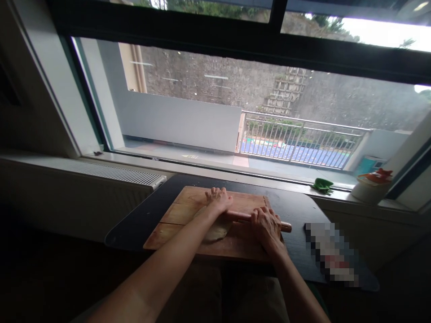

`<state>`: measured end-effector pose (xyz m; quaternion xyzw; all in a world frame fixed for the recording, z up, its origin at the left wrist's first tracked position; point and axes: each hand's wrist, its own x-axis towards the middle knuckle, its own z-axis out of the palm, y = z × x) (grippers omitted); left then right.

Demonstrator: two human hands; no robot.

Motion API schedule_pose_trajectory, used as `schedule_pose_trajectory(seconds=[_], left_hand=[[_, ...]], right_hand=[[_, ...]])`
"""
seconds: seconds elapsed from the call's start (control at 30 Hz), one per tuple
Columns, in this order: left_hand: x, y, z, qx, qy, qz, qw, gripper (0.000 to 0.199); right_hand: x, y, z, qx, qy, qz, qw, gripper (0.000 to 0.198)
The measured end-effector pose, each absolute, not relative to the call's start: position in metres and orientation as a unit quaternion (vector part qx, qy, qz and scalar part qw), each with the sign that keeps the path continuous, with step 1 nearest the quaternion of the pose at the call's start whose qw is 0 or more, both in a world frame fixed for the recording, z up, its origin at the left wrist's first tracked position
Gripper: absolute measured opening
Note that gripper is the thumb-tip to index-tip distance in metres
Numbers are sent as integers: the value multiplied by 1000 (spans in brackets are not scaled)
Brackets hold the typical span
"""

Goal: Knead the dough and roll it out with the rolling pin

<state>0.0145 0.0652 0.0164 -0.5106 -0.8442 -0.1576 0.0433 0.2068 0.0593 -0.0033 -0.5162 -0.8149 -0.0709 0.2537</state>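
Observation:
My left hand (218, 199) lies over the far part of a wooden board (183, 204), its fingers spread and its thumb pointing right. Just beyond the line of a brown wooden rolling pin (240, 216), that hand and its wrist hide the pin's left end; whether the palm presses on it I cannot tell. My right hand (266, 226) is wrapped over the pin near its right end, which sticks out past the fingers. Flat pale dough (217, 231) rests on the board below the pin, partly covered by my left forearm.
The board sits on a dark table (138, 224) with rounded corners. A blurred-out flat item (332, 253) lies at the table's right. On the windowsill are a green object (322, 185) and a white pot (370, 190) with something orange. A radiator (84, 193) stands at left.

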Motion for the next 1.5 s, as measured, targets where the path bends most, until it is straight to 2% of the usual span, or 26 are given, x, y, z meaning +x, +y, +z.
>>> schedule_pose_trajectory(seconds=[0.43, 0.77, 1.0, 1.2, 1.3, 1.5], left_hand=[[37, 18, 18, -542, -807, -202, 119, 38], [22, 55, 23, -532, -817, -192, 110, 36], [22, 54, 26, -533, -832, -147, 46, 39], [32, 32, 22, -535, -826, -164, 73, 39], [34, 25, 19, -545, -816, -173, 85, 44], [33, 29, 18, -532, -827, -168, 70, 41]], right_hand=[[221, 29, -4, -485, -823, -95, 280, 30], [208, 48, 4, -521, -816, -73, 238, 36], [209, 49, 0, -523, -817, -64, 236, 36], [214, 34, -2, -506, -816, -83, 268, 31], [217, 28, -2, -500, -820, -84, 265, 31], [215, 33, -3, -503, -820, -77, 263, 31]])
